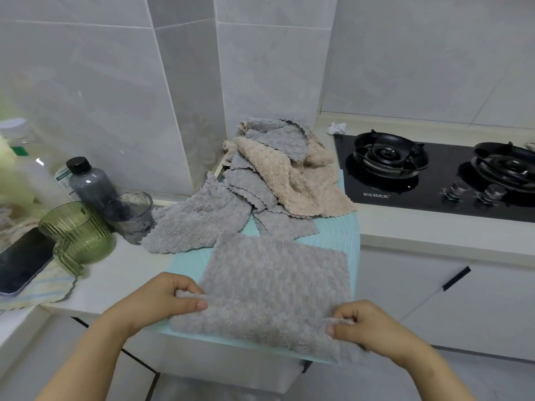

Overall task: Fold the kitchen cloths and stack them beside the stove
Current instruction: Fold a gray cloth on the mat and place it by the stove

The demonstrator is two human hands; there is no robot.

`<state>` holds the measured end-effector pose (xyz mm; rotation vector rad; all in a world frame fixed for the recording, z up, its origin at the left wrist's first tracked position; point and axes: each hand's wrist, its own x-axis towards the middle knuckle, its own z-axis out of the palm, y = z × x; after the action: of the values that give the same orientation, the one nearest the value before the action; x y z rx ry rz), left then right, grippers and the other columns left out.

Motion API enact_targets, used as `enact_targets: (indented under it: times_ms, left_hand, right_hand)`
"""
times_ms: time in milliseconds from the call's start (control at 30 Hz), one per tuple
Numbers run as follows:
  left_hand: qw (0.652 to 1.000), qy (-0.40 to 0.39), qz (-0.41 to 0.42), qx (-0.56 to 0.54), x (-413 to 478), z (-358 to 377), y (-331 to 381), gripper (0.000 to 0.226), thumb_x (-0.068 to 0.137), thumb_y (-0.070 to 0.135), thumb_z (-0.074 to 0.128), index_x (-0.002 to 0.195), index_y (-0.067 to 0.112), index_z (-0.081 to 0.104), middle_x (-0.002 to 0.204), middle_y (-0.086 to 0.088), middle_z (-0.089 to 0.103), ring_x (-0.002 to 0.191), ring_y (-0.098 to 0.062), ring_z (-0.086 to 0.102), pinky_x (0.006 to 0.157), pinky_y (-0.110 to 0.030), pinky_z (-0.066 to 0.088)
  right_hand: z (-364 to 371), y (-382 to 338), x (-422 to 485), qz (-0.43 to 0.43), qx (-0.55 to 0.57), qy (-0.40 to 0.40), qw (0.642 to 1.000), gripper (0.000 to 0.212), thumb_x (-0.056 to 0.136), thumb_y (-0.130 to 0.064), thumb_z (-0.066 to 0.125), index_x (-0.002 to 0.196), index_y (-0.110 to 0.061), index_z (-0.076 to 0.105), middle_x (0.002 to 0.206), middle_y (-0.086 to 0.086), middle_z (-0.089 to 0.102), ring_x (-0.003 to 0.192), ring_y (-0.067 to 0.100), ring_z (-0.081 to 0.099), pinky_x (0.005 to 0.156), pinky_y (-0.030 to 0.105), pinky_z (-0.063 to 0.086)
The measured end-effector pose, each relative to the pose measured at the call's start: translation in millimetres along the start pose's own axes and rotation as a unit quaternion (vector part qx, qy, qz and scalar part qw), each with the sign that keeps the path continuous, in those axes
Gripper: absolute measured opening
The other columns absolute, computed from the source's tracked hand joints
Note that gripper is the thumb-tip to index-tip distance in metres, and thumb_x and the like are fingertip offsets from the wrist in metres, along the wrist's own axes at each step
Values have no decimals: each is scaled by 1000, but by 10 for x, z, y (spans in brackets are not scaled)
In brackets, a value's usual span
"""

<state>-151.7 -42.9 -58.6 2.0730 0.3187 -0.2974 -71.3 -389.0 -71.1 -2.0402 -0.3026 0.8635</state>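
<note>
A grey fluffy cloth lies spread flat on a light blue mat at the counter's front corner. My left hand pinches its near left corner between thumb and fingers. My right hand pinches the near right corner, lifted slightly off the mat. Behind it lies a loose pile of unfolded cloths, grey ones and beige ones, against the tiled wall. The black gas stove sits to the right of the pile.
On the left stand a green ribbed cup, a clear glass, a dark bottle and a phone on a pale cloth. A crumpled white tissue lies behind the stove. Cabinet fronts drop below the counter edge.
</note>
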Motion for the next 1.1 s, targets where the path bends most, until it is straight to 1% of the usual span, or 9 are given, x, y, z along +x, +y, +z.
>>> enact_targets:
  times_ms: [100, 200, 233, 300, 367, 500, 633, 933, 1100]
  left_hand:
    - [1000, 16, -17, -20, 7, -21, 16, 6, 71, 19, 79, 68, 20, 74, 63, 8, 62, 53, 1, 50, 52, -10, 39]
    - [997, 57, -9, -60, 113, 42, 93, 7, 78, 8, 73, 82, 13, 71, 44, 13, 46, 40, 1, 40, 44, -7, 32]
    - [995, 67, -5, -78, 164, 59, 130, 10, 80, 3, 70, 86, 11, 69, 40, 15, 45, 38, 2, 41, 43, -6, 33]
    - [990, 88, -3, -112, 292, 79, 209, 18, 82, -2, 66, 89, 14, 66, 48, 13, 53, 43, 3, 48, 47, -9, 40]
    - [983, 129, -9, -133, 478, 96, 234, 22, 81, 0, 68, 86, 21, 65, 68, 0, 56, 59, -11, 54, 56, -21, 45]
    - [975, 198, -15, -99, 845, 173, 260, 17, 78, 9, 73, 82, 23, 65, 68, 0, 49, 63, -17, 45, 62, -28, 41]
    - [975, 215, -21, -59, 1041, 249, 301, 14, 80, 12, 72, 88, 19, 63, 70, 4, 50, 61, -13, 45, 56, -22, 37]
    - [970, 242, -12, 8, 1209, 283, 334, 7, 87, 10, 63, 88, 17, 62, 60, 5, 42, 55, -10, 38, 51, -22, 29]
    - [966, 256, -4, 36, 1248, 287, 328, 10, 87, 9, 61, 96, 14, 64, 61, 7, 43, 56, -6, 39, 50, -20, 28]
  right_hand:
    - [-7, -31, 17, 5, 28, 30, 999, 24, 81, -16, 71, 60, -15, 60, 49, -10, 42, 42, 5, 36, 43, 15, 31]
    - [-32, -56, 72, 5, 105, 141, 984, 2, 82, -11, 70, 82, -10, 69, 61, -7, 62, 47, 1, 54, 47, 14, 40]
    - [-57, -44, 109, 4, 130, 176, 976, 4, 82, -9, 69, 86, -10, 69, 68, -3, 67, 51, 1, 59, 48, 15, 43]
    - [-104, -48, 189, -2, 164, 228, 960, 6, 83, -6, 67, 88, -9, 68, 69, 1, 68, 53, 2, 61, 48, 15, 44]
    - [-133, -65, 285, -3, 180, 264, 947, 3, 85, -6, 65, 85, -7, 68, 67, 3, 68, 57, 10, 61, 52, 21, 45]
    - [-166, -45, 487, 8, 192, 328, 925, 5, 86, -7, 63, 84, -5, 67, 69, 7, 65, 62, 18, 56, 58, 28, 43]
    - [-176, 7, 636, 21, 190, 351, 917, 9, 87, -8, 61, 79, -8, 65, 65, 4, 61, 58, 16, 52, 54, 27, 41]
    - [-204, 58, 810, 30, 169, 399, 901, 11, 87, -12, 61, 78, -19, 63, 79, 5, 67, 77, 25, 60, 79, 39, 50]
    - [-224, 26, 894, 32, 157, 400, 902, 6, 86, -12, 61, 81, -14, 65, 83, 11, 68, 83, 30, 62, 83, 42, 50]
